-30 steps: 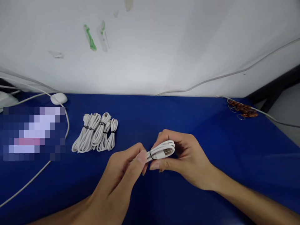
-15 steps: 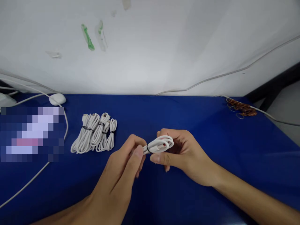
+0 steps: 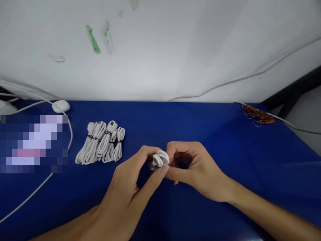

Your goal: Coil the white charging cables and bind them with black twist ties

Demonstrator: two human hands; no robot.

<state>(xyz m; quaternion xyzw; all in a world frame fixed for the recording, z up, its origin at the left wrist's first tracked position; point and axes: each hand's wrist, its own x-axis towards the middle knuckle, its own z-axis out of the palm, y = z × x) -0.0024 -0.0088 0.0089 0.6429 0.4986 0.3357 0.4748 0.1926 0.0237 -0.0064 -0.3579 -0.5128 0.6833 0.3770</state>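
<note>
The left hand point(image 3: 126, 182), its grip pinched snugly on the cord point(image 3: 161, 158) above the desk point(image 3: 213, 127), is now turning the loops this way, while the right hand point(image 3: 200, 169) is touching the side, maybe pinching, I cannot tell.

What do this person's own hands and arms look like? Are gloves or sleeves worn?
The bare human left hand and bare human right hand wear no gloves; no rings show on the visible fingers. The slim left forearm and slim right forearm show no sleeve, watch or bracelet.
</note>
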